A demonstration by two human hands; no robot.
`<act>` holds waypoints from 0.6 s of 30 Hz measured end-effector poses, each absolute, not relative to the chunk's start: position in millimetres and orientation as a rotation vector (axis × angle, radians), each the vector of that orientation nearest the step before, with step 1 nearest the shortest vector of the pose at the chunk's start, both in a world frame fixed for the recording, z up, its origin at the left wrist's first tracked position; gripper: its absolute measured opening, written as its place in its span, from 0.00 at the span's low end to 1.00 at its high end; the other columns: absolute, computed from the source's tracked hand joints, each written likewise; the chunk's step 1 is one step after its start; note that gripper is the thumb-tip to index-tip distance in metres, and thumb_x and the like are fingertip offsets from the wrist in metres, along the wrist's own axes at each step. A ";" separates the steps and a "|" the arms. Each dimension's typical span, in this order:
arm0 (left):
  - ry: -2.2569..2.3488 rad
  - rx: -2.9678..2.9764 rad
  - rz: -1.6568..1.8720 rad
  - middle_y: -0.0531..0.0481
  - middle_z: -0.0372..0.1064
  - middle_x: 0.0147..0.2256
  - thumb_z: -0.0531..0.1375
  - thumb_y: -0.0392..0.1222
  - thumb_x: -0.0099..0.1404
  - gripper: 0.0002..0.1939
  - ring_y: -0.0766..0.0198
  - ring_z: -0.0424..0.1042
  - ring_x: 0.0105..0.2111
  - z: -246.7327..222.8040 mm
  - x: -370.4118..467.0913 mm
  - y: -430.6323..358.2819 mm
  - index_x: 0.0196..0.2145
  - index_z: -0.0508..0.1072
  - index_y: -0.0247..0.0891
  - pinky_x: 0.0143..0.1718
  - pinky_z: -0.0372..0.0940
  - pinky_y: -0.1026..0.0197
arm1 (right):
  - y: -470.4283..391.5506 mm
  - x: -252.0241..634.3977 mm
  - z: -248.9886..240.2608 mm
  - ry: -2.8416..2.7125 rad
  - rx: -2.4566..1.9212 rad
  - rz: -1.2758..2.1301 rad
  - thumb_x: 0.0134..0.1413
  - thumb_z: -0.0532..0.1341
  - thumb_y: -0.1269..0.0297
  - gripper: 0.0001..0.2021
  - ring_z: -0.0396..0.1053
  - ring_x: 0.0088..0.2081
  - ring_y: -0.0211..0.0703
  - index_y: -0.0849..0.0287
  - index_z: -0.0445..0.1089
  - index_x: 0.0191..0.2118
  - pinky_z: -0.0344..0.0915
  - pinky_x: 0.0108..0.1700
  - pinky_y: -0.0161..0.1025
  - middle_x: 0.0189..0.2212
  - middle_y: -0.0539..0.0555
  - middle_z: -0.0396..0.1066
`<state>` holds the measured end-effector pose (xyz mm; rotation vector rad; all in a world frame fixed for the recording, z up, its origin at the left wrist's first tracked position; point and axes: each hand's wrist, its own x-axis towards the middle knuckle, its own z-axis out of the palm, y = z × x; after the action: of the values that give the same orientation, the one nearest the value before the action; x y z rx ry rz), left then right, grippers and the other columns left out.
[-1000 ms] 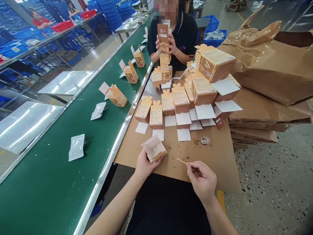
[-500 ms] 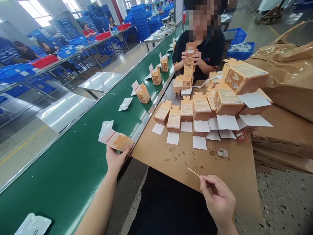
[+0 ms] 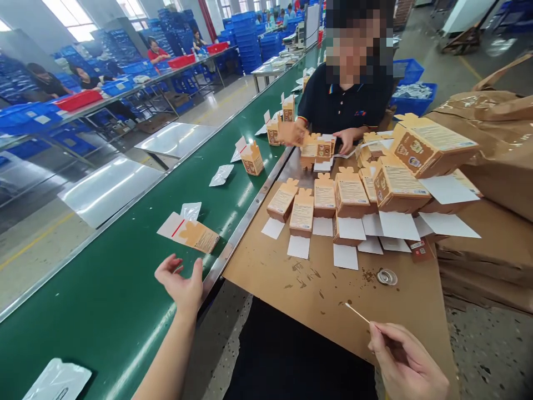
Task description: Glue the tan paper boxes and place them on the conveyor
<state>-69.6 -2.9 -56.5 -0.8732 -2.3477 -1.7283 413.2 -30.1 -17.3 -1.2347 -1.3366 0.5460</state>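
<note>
My left hand (image 3: 181, 283) is empty over the green conveyor belt (image 3: 108, 278), its fingers spread. Just beyond its fingertips a brown and orange box (image 3: 202, 236) lies on its side on the belt, its white flap with a red strip pointing left. A silvery packet (image 3: 191, 211) rests behind that box. Between thumb and forefinger my right hand (image 3: 406, 358) pinches a thin cotton swab (image 3: 357, 313), above the near part of the brown cardboard surface (image 3: 266, 272). Beyond the swab, a small clear dish (image 3: 387, 277) sits beside dark wet spots.
Several open boxes (image 3: 302, 214) with white flaps are piled on the cardboard. Across the table a person (image 3: 353, 100) reaches toward boxes at the belt. More boxes (image 3: 252, 159) and packets (image 3: 221, 175) lie along the belt. Brown wrapped bundles (image 3: 491, 139) stand at the right.
My left hand has let go of the box, which now lies on the belt. My right hand has shifted right and down with the swab. The person opposite has lowered their hands from an upright box.
</note>
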 end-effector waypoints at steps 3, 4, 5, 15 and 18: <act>-2.154 -1.171 -1.902 0.49 0.68 0.48 0.77 0.56 0.56 0.31 0.54 0.76 0.45 -47.2 -38.9 27.1 0.51 0.71 0.45 0.55 0.78 0.46 | -33.3 424.2 -17.2 -1.305 -1.296 0.484 0.71 0.78 0.54 0.14 0.73 0.21 0.41 0.54 0.85 0.34 0.73 0.23 0.37 0.26 0.52 0.78; -2.151 -1.277 -1.959 0.49 0.70 0.47 0.75 0.57 0.59 0.28 0.54 0.77 0.45 -38.6 -26.1 48.5 0.50 0.72 0.45 0.54 0.78 0.48 | -33.2 425.5 -17.1 -1.303 -1.305 0.471 0.71 0.77 0.53 0.14 0.73 0.21 0.41 0.54 0.85 0.35 0.73 0.23 0.37 0.26 0.53 0.79; -2.190 -1.383 -2.001 0.47 0.72 0.47 0.73 0.57 0.63 0.25 0.54 0.78 0.46 -28.2 -12.6 74.2 0.51 0.73 0.45 0.54 0.77 0.48 | -32.3 425.8 -16.7 -1.307 -1.305 0.459 0.71 0.77 0.53 0.14 0.74 0.22 0.41 0.54 0.85 0.35 0.74 0.23 0.37 0.26 0.53 0.79; -2.819 -2.136 -1.241 0.34 0.80 0.57 0.73 0.52 0.63 0.24 0.34 0.75 0.67 13.2 73.8 234.0 0.53 0.81 0.41 0.68 0.70 0.41 | -29.3 431.4 -4.9 -1.308 -1.284 0.382 0.69 0.78 0.61 0.08 0.75 0.23 0.42 0.54 0.86 0.36 0.73 0.25 0.39 0.27 0.52 0.80; -2.856 -2.156 -1.099 0.31 0.76 0.63 0.73 0.52 0.64 0.30 0.35 0.72 0.70 0.2 72.4 208.2 0.61 0.78 0.40 0.70 0.68 0.42 | -32.6 443.5 -6.5 -1.254 -1.337 0.358 0.68 0.79 0.59 0.08 0.74 0.24 0.42 0.54 0.86 0.37 0.73 0.27 0.41 0.27 0.51 0.80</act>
<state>72.4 208.2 0.2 -2.1558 -2.8557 -1.0995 443.5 -32.6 -6.5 -1.3373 -1.2544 0.3581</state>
